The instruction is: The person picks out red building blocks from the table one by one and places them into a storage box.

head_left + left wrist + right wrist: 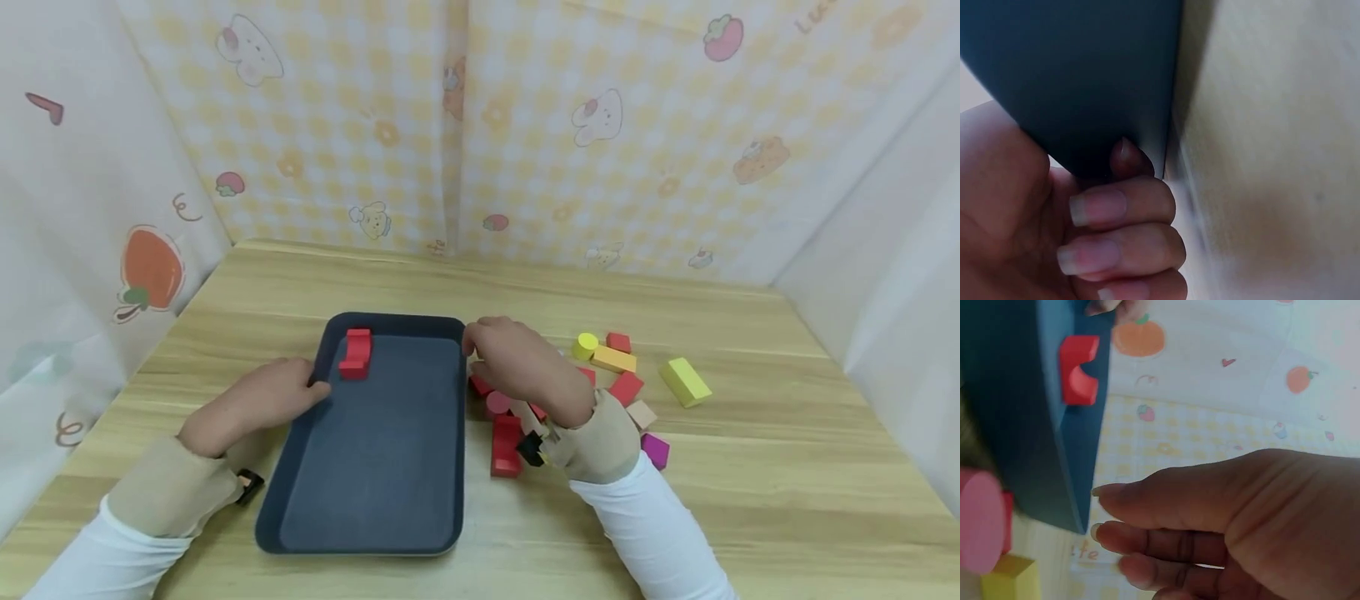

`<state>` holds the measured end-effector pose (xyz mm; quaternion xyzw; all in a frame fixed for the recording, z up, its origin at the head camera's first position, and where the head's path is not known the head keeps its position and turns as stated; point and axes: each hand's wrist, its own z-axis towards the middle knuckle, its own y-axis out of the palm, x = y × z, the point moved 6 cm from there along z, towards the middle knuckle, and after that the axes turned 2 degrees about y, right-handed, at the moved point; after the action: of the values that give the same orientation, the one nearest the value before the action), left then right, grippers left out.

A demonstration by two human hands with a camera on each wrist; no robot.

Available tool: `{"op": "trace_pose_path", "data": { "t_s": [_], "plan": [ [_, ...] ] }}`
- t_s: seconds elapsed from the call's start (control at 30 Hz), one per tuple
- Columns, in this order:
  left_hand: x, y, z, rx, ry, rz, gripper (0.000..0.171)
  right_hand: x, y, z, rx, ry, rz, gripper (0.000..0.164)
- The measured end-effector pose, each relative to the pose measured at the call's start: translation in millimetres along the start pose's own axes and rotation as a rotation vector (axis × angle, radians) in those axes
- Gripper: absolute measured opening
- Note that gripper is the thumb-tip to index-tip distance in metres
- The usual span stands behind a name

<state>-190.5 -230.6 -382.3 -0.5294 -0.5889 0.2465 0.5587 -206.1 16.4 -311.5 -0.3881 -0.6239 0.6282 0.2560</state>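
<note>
A dark blue-grey tray (375, 467) lies on the wooden table, with one red arch block (356, 356) in its far left corner. My left hand (255, 400) grips the tray's left rim; the left wrist view shows several curled fingers (1129, 212) at its edge. By the tray's far right corner is my right hand (528, 362). Its thumb and fingers are apart in the right wrist view, with nothing between them. Beneath and around that hand lie mixed blocks, including a second red arch block (506, 458) and a pinkish-red cylinder (496, 405), some partly hidden by it.
Right of the pile are a yellow-green block (686, 382), a purple block (656, 451), an orange block (615, 359) and a yellow cylinder (585, 345). A patterned curtain (525, 167) hangs behind the table, with white curtains at both sides.
</note>
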Motion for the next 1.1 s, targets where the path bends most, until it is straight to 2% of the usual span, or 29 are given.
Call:
{"op": "trace_pose_path", "data": {
  "t_s": [0.2, 0.4, 0.7, 0.9, 1.1],
  "plan": [
    [3.7, -1.1, 2.7, 0.006, 0.017, 0.003, 0.03, 7.0, 8.4, 0.5, -0.025, -0.028, -0.038, 0.022],
    [2.6, 0.0, 2.1, 0.0, 0.005, 0.004, 0.031, 10.0, 18.8, 3.9, -0.056, -0.076, -0.09, 0.024],
    [1.1, 4.3, -0.6, -0.009, 0.003, -0.002, 0.03, 15.6, 30.0, 1.9, -0.15, -0.049, -0.078, 0.027],
    [1.2, 1.7, -1.9, -0.007, 0.004, -0.01, 0.031, 18.4, 30.8, 3.5, -0.155, -0.031, -0.106, 0.028],
    [1.5, 0.4, -2.7, -0.016, 0.003, -0.006, 0.03, 17.3, 34.9, 8.2, -0.169, -0.06, -0.087, 0.024]
  ]
}}
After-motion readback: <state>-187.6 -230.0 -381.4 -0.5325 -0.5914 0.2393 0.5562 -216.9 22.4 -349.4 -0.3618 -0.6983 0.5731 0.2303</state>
